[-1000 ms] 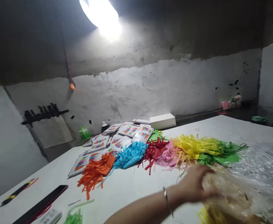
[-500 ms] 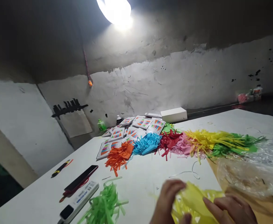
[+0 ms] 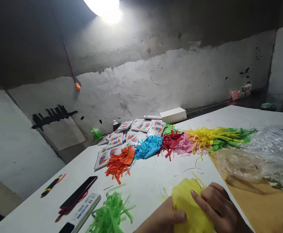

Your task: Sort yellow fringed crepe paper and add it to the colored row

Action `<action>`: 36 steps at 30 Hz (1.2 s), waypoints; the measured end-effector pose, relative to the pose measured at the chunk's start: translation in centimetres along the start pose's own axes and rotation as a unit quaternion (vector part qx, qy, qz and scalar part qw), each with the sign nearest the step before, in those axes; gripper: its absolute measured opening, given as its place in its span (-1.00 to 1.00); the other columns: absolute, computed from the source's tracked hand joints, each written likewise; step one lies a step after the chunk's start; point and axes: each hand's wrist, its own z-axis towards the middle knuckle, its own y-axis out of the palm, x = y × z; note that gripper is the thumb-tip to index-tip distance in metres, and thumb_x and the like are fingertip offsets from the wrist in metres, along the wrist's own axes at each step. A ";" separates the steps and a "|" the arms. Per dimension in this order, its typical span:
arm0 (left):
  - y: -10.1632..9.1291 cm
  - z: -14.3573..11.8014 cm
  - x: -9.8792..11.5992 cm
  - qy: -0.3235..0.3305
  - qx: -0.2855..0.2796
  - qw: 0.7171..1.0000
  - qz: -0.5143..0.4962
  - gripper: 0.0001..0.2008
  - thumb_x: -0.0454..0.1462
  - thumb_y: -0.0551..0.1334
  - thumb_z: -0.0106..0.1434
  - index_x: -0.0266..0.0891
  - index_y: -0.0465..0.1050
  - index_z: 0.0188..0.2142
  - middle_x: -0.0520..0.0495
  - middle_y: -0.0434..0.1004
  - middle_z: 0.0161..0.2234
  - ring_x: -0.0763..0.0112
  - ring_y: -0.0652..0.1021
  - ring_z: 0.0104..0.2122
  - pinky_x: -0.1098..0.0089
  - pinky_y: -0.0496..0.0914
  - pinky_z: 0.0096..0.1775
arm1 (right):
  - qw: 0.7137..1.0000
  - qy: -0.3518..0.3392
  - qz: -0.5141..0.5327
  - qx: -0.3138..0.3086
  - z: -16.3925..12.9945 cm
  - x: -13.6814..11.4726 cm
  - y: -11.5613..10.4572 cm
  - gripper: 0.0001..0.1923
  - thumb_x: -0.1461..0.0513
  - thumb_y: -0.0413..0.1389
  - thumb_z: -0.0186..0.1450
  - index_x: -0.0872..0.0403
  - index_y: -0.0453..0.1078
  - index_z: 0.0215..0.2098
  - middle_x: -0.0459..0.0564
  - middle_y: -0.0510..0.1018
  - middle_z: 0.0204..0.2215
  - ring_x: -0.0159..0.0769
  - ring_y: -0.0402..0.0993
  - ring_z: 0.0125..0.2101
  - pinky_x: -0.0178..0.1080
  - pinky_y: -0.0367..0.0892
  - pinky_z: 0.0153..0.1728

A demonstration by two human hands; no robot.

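A yellow sheet of paper (image 3: pixel 186 202) lies on the white table (image 3: pixel 143 181) at the lower middle. My left hand (image 3: pixel 163 220) grips its left edge with the thumb on top. My right hand (image 3: pixel 216 207) rests on the sheet's right side, fingers spread flat over it. A bunch of light green fringed paper (image 3: pixel 110 215) lies just left of my left hand.
Behind lie fringed paper piles in orange (image 3: pixel 118 163), blue (image 3: pixel 147 146), red, pink, yellow (image 3: pixel 204 137) and green, printed cards (image 3: pixel 117 140) and a white box (image 3: pixel 172 115). Clear plastic bags (image 3: pixel 255 158) on brown paper (image 3: pixel 260 200) fill the right. A phone (image 3: pixel 78 192) and pen (image 3: pixel 50 186) lie left.
My left hand left the plastic bag on the right. Both hands came together on the yellow sheet and now press it flatter onto the table. The view shifted.
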 end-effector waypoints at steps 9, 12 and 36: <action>0.8 1.4 -1.3 -0.036 -0.006 0.992 -0.117 -0.67 -0.18 0.43 -0.06 -0.41 0.64 -0.34 -0.24 0.65 -0.40 0.29 0.62 -0.45 0.35 0.52 -0.34 | 0.984 0.027 -0.176 0.004 1.2 7.2 -6.9 -0.44 0.43 0.05 0.34 0.03 0.18 0.28 0.03 0.59 -0.38 -0.16 0.49 -0.34 0.03 0.37 -0.21; -0.4 1.4 -1.2 -0.023 0.009 0.993 -0.112 -0.64 -0.12 0.39 -0.02 -0.42 0.61 -0.36 -0.24 0.63 -0.45 0.25 0.63 -0.49 0.28 0.53 -0.40 | 0.974 0.001 -0.225 -0.028 0.5 6.0 -8.0 -0.53 0.42 -0.01 0.36 0.13 0.26 0.23 0.08 0.63 -0.34 -0.12 0.52 -0.28 0.06 0.38 -0.17; -2.0 -1.8 -4.9 0.317 0.266 0.601 0.684 -0.80 -0.44 0.12 0.20 -0.14 0.44 -0.32 0.04 0.63 -0.37 0.27 0.55 -0.23 -0.06 0.05 0.22 | 0.988 0.144 0.016 -0.058 -5.0 -6.3 3.1 -0.69 0.37 -0.07 0.39 0.11 0.50 -0.10 -0.05 0.66 -0.37 -0.19 0.57 -0.26 0.04 0.23 0.02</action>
